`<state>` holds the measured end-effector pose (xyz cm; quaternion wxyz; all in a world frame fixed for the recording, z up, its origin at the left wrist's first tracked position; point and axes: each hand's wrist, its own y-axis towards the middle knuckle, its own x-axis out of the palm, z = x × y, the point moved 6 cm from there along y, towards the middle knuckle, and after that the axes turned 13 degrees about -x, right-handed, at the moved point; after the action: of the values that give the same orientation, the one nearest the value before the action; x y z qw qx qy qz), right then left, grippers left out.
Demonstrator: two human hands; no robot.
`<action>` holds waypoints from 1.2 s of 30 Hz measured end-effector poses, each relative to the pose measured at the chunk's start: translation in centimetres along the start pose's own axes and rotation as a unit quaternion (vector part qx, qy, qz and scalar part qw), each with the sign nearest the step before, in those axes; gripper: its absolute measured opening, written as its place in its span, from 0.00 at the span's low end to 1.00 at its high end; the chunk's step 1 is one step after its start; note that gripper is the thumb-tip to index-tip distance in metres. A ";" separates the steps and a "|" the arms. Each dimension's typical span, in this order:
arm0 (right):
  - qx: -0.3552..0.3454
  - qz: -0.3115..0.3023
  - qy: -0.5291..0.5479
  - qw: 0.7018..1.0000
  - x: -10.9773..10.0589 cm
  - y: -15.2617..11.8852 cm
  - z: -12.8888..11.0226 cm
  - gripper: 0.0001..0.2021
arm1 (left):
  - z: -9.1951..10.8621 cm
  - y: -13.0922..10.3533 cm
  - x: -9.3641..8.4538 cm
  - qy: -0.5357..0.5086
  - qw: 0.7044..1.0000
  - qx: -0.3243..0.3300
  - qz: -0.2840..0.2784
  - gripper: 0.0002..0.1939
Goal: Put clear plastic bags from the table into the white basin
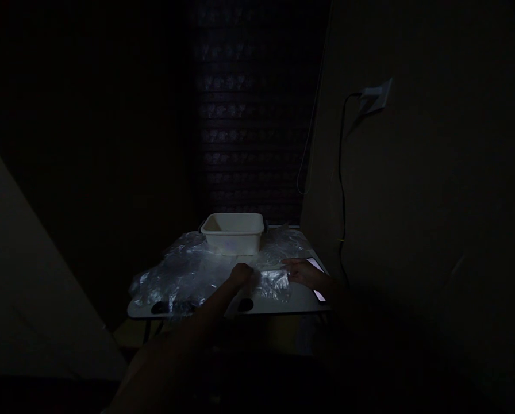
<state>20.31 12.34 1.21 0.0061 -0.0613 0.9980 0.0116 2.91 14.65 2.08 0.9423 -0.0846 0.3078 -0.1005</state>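
Observation:
In dim light, a small clear plastic bag [273, 283] is stretched between my hands just above the front of a white folding table [223, 265]. My left hand [241, 275] is closed at the bag's left side. At its right side, my right hand [299, 270] pinches the bag's edge. Behind them a white plastic basin [234, 242] stands upright; its inside is mostly hidden. More clear plastic bags [171, 276] lie heaped on the left of the table. A phone [318, 294] with a lit screen lies partly under my right hand and forearm.
Further clear plastic [285, 241] lies at the table's back right. A wall socket [375, 98] with a black cable [342, 172] hanging down is on the right wall. A dark patterned blind [231, 138] covers the back, with a thin cord loop beside it.

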 end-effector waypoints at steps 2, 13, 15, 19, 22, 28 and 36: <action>-0.028 0.019 -0.117 0.993 -0.7 0.2 -0.2 0.15 | 0.1 -0.2 0.2 0.078 0.996 0.023 0.035 0.06; -0.177 -0.099 -0.568 0.797 2.1 -1.4 -0.8 0.29 | -0.2 -2.8 5.2 0.421 0.873 0.229 0.087 0.21; -0.157 -0.158 -0.594 0.773 2.7 -2.1 0.0 0.38 | -0.2 -2.7 4.7 0.418 0.876 0.230 0.066 0.24; -0.108 -0.199 -0.605 0.764 2.5 -2.5 0.5 0.42 | -0.3 -2.2 2.3 0.383 0.904 0.186 0.027 0.22; -0.075 -0.205 -0.604 0.767 2.0 -2.4 0.5 0.41 | -0.2 -2.4 1.2 0.399 0.896 0.194 0.023 0.19; -0.074 -0.199 -0.599 0.772 1.8 -2.2 0.5 0.38 | 0.4 -3.0 2.1 0.449 0.865 0.223 0.031 0.12; -0.094 -0.182 -0.583 0.786 1.3 -2.0 0.7 0.37 | 0.6 -3.2 2.6 0.502 0.832 0.234 0.022 0.10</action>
<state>19.24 10.24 0.40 0.5825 -0.2241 0.7691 0.1374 4.93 10.97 1.82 0.6516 0.2073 0.7077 -0.1776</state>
